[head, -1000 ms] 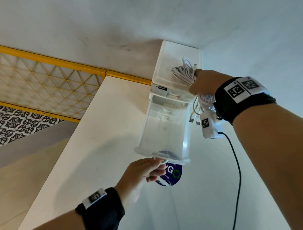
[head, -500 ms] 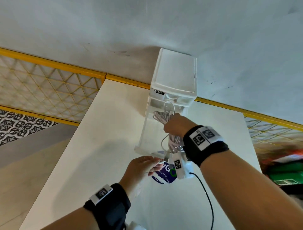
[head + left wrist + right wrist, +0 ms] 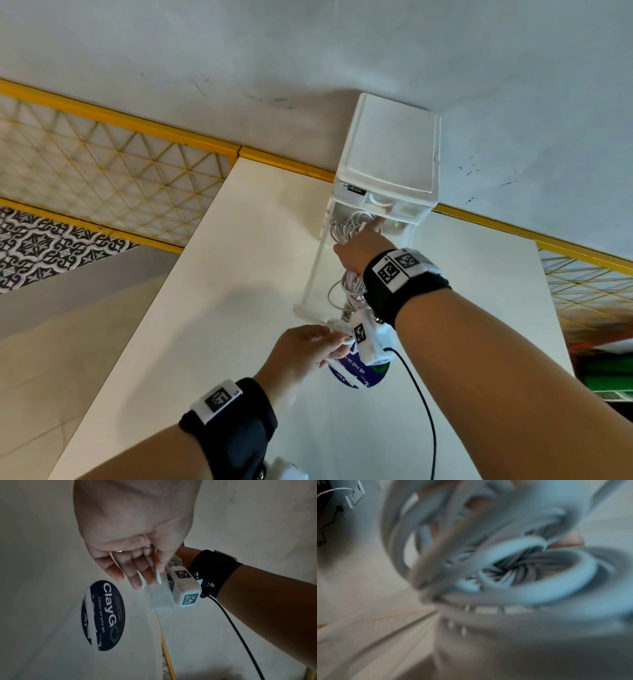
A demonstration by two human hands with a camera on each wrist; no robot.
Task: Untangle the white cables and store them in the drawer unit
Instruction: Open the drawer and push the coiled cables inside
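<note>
The white drawer unit (image 3: pixel 387 161) stands at the table's far edge against the wall, with its clear lower drawer (image 3: pixel 313 274) pulled out toward me. My right hand (image 3: pixel 359 246) is down inside that drawer and grips a coiled bundle of white cables (image 3: pixel 346 226); loops hang out below the wrist. In the right wrist view the white cables (image 3: pixel 522 574) fill the frame, blurred. My left hand (image 3: pixel 308 346) holds the drawer's front lip, which the fingers (image 3: pixel 137 574) and thumb pinch in the left wrist view.
The white table (image 3: pixel 222 291) carries a round dark blue sticker (image 3: pixel 356 373) just in front of the drawer. A thin black cord (image 3: pixel 423 404) runs from my right wrist camera across the table. A yellow lattice railing (image 3: pixel 120 178) runs behind the table's left edge.
My right hand has come down from above the unit with the cable bundle and moved into the open drawer, toward its back. The left hand has stayed on the drawer front.
</note>
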